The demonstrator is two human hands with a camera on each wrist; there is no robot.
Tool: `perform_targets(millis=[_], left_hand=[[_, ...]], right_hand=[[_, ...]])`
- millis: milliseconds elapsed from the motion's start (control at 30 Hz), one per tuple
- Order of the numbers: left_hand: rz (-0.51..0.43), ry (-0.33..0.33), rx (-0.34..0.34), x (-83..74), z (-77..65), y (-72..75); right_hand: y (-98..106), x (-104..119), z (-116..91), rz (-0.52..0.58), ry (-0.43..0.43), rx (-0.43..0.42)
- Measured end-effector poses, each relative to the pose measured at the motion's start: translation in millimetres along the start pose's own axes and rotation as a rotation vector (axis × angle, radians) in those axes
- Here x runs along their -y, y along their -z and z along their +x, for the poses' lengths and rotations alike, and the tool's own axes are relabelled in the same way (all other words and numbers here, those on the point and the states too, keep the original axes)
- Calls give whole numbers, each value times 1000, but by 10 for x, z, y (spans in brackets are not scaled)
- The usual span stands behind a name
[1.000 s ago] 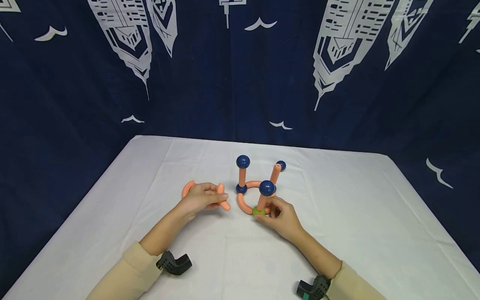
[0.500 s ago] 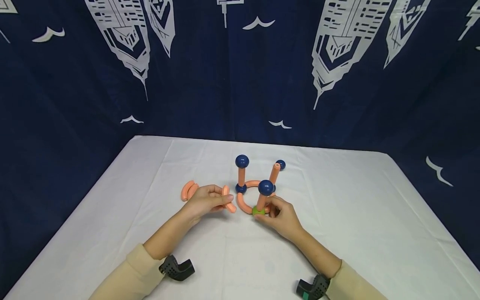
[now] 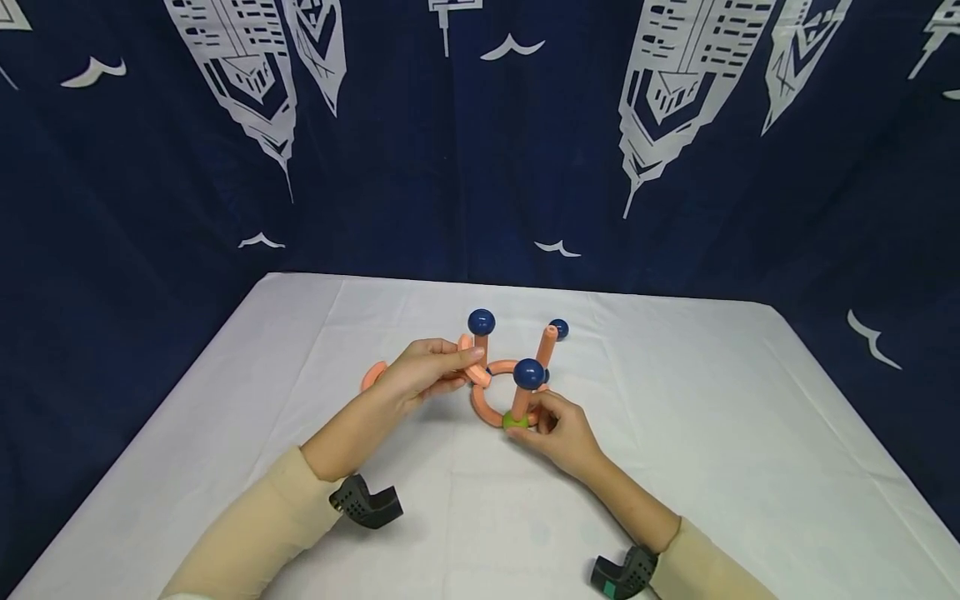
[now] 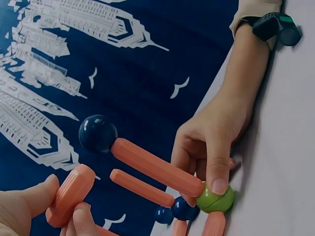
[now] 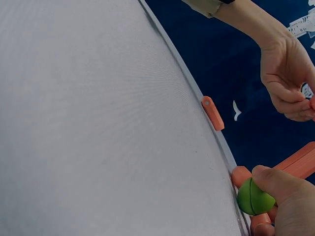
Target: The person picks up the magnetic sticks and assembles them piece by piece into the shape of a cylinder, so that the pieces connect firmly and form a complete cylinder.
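My left hand (image 3: 427, 373) pinches a short curved orange stick (image 4: 71, 195) between thumb and fingers, overlapping the rear left upright of a ball-and-stick structure in the head view. My right hand (image 3: 564, 435) grips the green ball (image 3: 515, 422) at the structure's near corner, thumb pressed on it. From that ball an orange stick rises to a blue ball (image 3: 529, 374). Curved orange sticks (image 3: 483, 408) form a ring at the base. Another upright holds a blue ball (image 3: 482, 322) on top; the right upright stick (image 3: 548, 345) has a bare upper end.
A loose curved orange stick (image 3: 372, 375) lies left of the structure, partly hidden behind my left hand. One more blue ball (image 3: 559, 328) shows behind the right upright. The white-covered table (image 3: 712, 417) ends at a dark blue patterned curtain (image 3: 420, 150).
My left hand has carried the curved stick right and away from me, up to the rear left upright. My right hand has stayed on the green ball.
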State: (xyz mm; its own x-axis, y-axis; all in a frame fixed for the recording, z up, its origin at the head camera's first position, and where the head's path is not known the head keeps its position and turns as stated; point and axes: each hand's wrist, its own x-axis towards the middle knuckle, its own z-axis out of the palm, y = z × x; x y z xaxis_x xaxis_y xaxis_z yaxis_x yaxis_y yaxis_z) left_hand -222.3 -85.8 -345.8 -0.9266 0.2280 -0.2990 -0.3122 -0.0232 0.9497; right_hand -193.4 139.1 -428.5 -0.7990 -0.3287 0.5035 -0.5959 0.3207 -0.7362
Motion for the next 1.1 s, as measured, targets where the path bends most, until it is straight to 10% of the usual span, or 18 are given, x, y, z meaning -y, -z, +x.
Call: perform_targets(millis=[533,1100], left_hand=[[-12,42,37,-107,63,-65],[-131,36,-10,-67,61,-225]], right_hand=[[15,22,5,14,-39,16],[-3,26,10,-29,140,-38]])
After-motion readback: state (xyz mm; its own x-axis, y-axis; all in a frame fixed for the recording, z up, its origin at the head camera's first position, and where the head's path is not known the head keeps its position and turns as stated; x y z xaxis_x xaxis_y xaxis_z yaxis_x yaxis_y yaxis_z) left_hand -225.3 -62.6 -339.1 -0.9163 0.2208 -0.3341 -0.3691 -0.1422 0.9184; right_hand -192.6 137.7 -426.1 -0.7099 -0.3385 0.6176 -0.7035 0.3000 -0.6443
